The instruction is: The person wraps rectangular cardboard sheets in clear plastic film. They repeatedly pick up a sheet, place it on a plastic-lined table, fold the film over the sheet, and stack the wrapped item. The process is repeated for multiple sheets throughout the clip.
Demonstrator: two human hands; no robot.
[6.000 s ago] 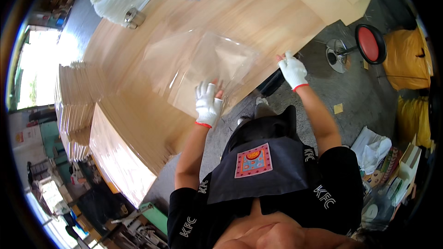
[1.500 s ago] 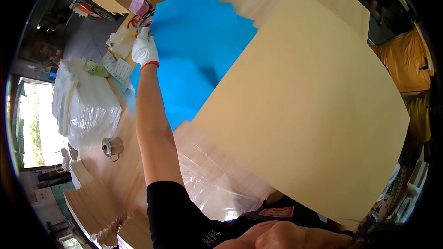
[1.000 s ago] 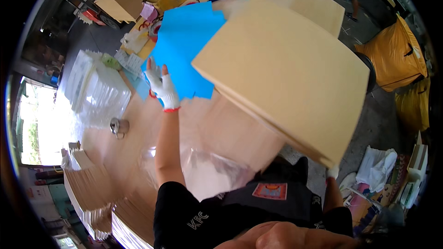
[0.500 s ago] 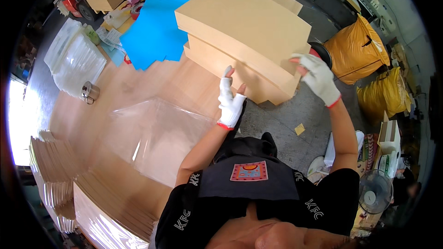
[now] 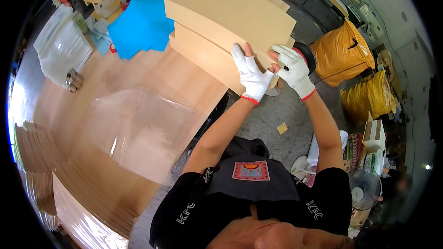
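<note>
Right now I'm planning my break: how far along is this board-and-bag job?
Early, it seems. Done: a clear bag lies flat on the table, with nothing in it. In hand: the left hand and right hand grip the near corner of the tan board stack. Left: no board is in the bag yet, and the stack looks thick.

My one head camera looks steeply down from above my chest; wide fisheye, close over the pale wooden worktable (image 5: 152, 71); edges bend.
</note>
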